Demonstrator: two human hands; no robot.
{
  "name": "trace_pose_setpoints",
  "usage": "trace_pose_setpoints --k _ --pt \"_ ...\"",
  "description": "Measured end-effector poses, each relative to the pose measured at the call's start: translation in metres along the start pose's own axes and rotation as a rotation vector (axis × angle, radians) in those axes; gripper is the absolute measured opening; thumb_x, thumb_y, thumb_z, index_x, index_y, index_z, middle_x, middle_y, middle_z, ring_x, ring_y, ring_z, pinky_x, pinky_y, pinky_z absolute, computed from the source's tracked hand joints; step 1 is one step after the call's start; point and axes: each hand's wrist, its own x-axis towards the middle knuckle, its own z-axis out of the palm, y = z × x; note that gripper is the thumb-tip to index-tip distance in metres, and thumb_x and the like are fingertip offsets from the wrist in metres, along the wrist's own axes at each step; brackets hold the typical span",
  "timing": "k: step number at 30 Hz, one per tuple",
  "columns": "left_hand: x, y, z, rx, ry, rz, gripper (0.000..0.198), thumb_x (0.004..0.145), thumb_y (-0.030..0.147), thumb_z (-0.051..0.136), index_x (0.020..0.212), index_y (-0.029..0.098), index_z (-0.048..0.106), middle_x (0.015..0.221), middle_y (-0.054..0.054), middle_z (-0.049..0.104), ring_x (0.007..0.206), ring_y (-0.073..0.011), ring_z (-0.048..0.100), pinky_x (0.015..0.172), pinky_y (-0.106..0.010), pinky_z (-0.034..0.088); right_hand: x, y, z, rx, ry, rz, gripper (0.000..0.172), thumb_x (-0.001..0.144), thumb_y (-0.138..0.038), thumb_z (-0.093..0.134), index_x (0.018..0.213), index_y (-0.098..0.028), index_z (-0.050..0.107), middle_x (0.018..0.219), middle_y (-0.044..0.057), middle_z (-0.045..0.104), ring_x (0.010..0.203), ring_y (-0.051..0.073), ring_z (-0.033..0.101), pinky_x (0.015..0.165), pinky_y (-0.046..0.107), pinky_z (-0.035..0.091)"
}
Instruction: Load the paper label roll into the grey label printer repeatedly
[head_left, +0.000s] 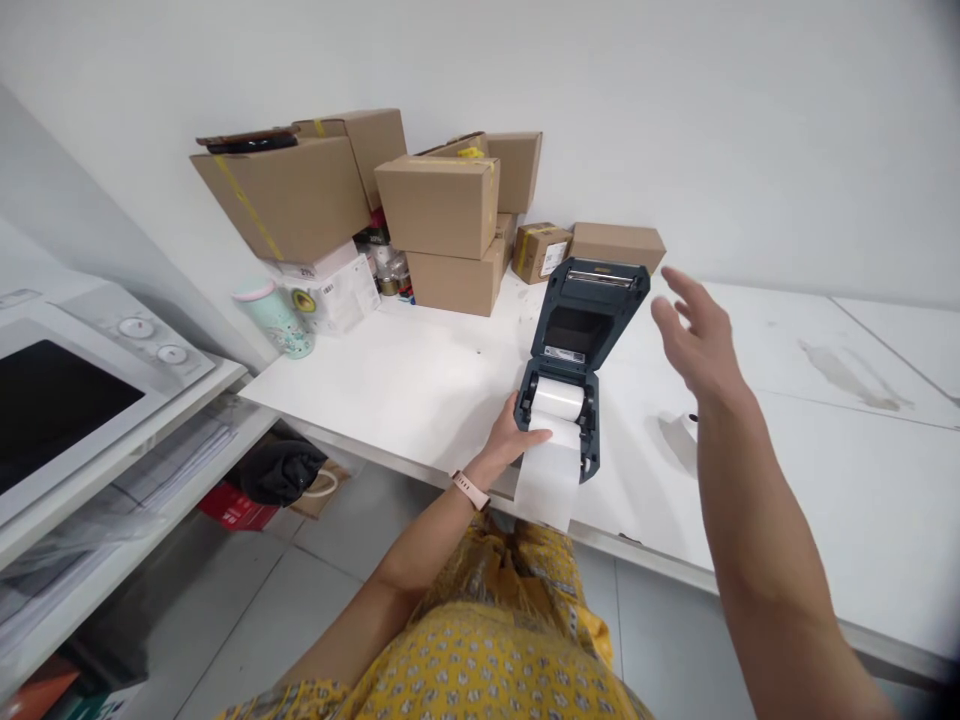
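Note:
A dark label printer [591, 440] stands near the front edge of the white table, its lid [592, 300] raised. Inside it lies a roll of white label paper [559, 398], and a loose strip [546, 485] runs out over the front, past the table edge. My left hand [514, 435] is at the printer's left side, its thumb lying across the paper strip and its other fingers partly hidden behind the body. Raised to the right of the lid, my right hand [697, 335] is empty with fingers apart. Below it a small white object [686, 430] is partly covered by my forearm.
Stacked cardboard boxes [439, 210] stand along the wall behind, with two smaller boxes [616, 243] farther right. A mint tumbler [279, 318] stands at the table's left end. At far left a white microwave [97, 350] sits on a shelf.

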Motion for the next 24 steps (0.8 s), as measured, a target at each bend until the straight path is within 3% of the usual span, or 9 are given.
trace_pose_setpoints --k 2,4,6,8,12,14,18,21,24 --pt "-0.006 0.000 0.000 0.003 0.007 -0.013 0.094 0.054 0.034 0.092 0.136 0.022 0.049 0.132 -0.012 0.063 0.125 -0.0335 0.056 0.108 -0.048 0.043 0.042 0.002 0.022 0.005 0.005 0.043 0.050 0.100 -0.041 0.043 0.144 -0.018 0.047 0.152 0.012 0.047 0.139 0.023 0.044 0.115 0.048 0.035" --pt "-0.015 0.000 -0.001 0.023 0.027 -0.035 0.091 0.057 0.036 0.090 0.137 0.022 0.048 0.134 -0.012 0.062 0.125 -0.0326 0.057 0.106 -0.046 0.045 0.071 0.004 0.039 0.022 -0.021 0.070 0.052 0.101 -0.042 0.036 0.136 -0.009 0.055 0.143 0.016 0.056 0.132 0.024 0.050 0.110 0.046 0.038" --pt "-0.024 0.000 -0.002 0.031 0.040 -0.061 0.091 0.059 0.038 0.089 0.138 0.020 0.047 0.135 -0.013 0.061 0.124 -0.0319 0.058 0.105 -0.045 0.046 0.084 0.005 0.048 0.038 -0.034 0.084 0.059 0.100 -0.044 0.029 0.120 -0.003 0.067 0.125 0.016 0.068 0.120 0.024 0.059 0.102 0.041 0.043" --pt "-0.032 0.001 -0.003 0.017 0.032 -0.079 0.092 0.060 0.038 0.088 0.139 0.019 0.045 0.135 -0.014 0.061 0.123 -0.0315 0.059 0.104 -0.045 0.047 0.076 0.004 0.049 0.051 -0.017 0.077 0.061 0.098 -0.044 0.029 0.107 -0.002 0.072 0.112 0.015 0.072 0.112 0.023 0.063 0.097 0.038 0.044" --pt "-0.041 0.000 -0.004 -0.004 -0.007 -0.063 0.088 0.064 0.039 0.086 0.140 0.020 0.045 0.138 -0.013 0.059 0.124 -0.0307 0.058 0.106 -0.045 0.047 0.008 -0.006 0.042 0.067 0.072 -0.041 0.043 0.100 -0.037 0.036 0.113 -0.015 0.072 0.119 0.008 0.069 0.115 0.022 0.060 0.102 0.038 0.044" --pt "-0.042 -0.002 -0.005 0.021 0.000 -0.054 0.088 0.066 0.038 0.085 0.142 0.020 0.043 0.141 -0.013 0.057 0.128 -0.0303 0.055 0.109 -0.045 0.044 -0.042 -0.011 0.042 0.053 0.094 -0.204 0.038 0.101 -0.033 0.036 0.121 -0.022 0.067 0.123 0.007 0.066 0.119 0.024 0.058 0.106 0.045 0.044" --pt "-0.042 -0.007 -0.005 0.059 0.053 -0.066 0.101 0.067 0.035 0.084 0.151 0.021 0.029 0.150 -0.014 0.047 0.137 -0.0288 0.046 0.116 -0.044 0.036 -0.131 -0.011 0.049 -0.060 0.014 -0.360 0.046 0.098 -0.024 0.039 0.143 -0.030 0.049 0.142 0.008 0.053 0.135 0.029 0.047 0.113 0.053 0.039" --pt "-0.043 -0.010 -0.005 0.038 0.058 -0.080 0.115 0.066 0.036 0.085 0.156 0.023 0.015 0.154 -0.015 0.040 0.141 -0.0285 0.041 0.118 -0.044 0.032 -0.169 -0.002 0.058 -0.143 -0.023 -0.381 0.058 0.096 -0.018 0.040 0.151 -0.035 0.036 0.147 0.007 0.048 0.139 0.031 0.043 0.114 0.056 0.037" --pt "-0.045 -0.013 -0.007 0.032 0.056 -0.106 0.125 0.063 0.038 0.087 0.157 0.025 0.005 0.157 -0.017 0.034 0.144 -0.0288 0.036 0.118 -0.043 0.032 -0.184 0.005 0.065 -0.183 -0.047 -0.366 0.065 0.094 -0.015 0.041 0.154 -0.037 0.029 0.148 0.007 0.047 0.141 0.032 0.041 0.114 0.057 0.037"
